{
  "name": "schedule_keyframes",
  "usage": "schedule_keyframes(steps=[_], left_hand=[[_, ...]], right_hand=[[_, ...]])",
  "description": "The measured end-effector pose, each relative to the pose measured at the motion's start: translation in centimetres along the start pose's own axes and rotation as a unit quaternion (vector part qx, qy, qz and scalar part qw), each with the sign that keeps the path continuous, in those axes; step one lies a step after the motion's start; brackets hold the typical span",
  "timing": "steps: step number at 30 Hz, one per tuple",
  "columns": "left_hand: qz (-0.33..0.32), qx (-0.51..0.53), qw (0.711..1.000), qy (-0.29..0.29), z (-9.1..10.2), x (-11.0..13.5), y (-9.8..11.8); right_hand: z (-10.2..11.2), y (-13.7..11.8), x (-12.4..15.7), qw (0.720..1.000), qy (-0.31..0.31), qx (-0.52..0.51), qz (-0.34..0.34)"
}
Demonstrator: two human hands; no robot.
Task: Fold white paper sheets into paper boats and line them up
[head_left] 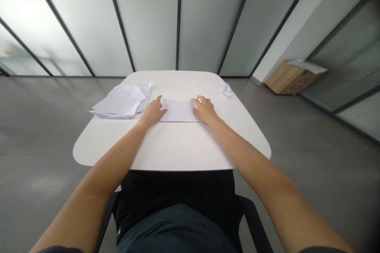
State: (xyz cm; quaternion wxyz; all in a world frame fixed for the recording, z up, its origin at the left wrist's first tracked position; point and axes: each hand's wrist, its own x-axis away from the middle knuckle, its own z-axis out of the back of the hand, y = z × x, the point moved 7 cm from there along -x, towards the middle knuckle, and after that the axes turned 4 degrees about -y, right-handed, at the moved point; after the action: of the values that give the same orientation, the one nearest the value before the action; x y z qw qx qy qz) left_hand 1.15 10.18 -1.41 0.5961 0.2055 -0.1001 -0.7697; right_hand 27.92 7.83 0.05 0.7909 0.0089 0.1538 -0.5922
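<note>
You've got your left hand (152,112) and right hand (205,110) half-curled on the ends of a folded white paper sheet (178,110), whether gripping I can't tell; its long axis runs crosswise on the rounded white table (178,146), just beside a crumpled white paper pile (121,101).

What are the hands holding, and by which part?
A folded white paper sheet, flat on the table: left hand at its left edge, right hand at its right edge.

White is seen on the desk (178,146) and the folded sheet (178,110), with a faint lilac cast on the crumpled sheets (121,101). Plain grey is shown by the floor (38,126). Black lines are formed by the frames (178,19) across pale frosted glass (148,19), and tan wood grain marks the box (292,81).
</note>
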Motion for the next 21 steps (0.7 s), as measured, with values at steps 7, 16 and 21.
schedule_keyframes(steps=[7, 16, 21], left_hand=[[-0.008, -0.001, 1.000, -0.002, -0.2, -0.1, 0.0], [-0.011, -0.026, 1.000, 0.007, -0.3, 0.4, 0.8], [-0.007, 0.001, 1.000, 0.009, -0.3, 0.4, 0.9]], right_hand=[[0.3, -2.0, 0.3, 0.994, -0.014, 0.044, 0.098], [-0.8, -4.1, 0.0, 0.983, -0.103, 0.018, 0.153], [-0.6, -4.8, 0.1, 0.989, -0.074, 0.033, 0.122]])
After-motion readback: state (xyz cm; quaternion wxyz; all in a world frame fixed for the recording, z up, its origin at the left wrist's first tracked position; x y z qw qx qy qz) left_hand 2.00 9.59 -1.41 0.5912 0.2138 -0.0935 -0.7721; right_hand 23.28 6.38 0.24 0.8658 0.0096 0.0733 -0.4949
